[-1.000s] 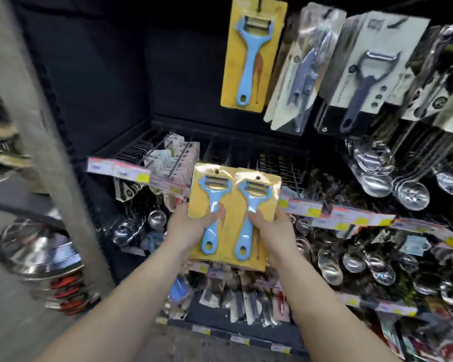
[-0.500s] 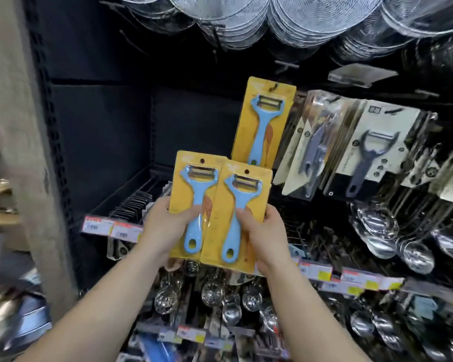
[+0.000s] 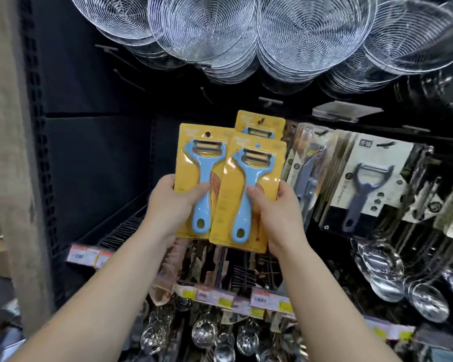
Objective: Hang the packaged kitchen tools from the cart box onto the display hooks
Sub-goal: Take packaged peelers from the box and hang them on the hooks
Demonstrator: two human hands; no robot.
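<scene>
Now both hands hold carded blue peelers up before the display. Left hand point(image 3: 171, 205) grips the left peeler pack point(image 3: 198, 178); right hand point(image 3: 280, 215) grips the right peeler pack point(image 3: 249, 194), overlapping it. Behind them a third pack point(image 3: 259, 125) hangs.

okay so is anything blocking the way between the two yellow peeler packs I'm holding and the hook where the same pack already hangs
Nothing separate stands between them. The left hand and right hand hold the two peeler packs directly in front of the hung pack, covering most of it. Its hook is barely visible.
</scene>
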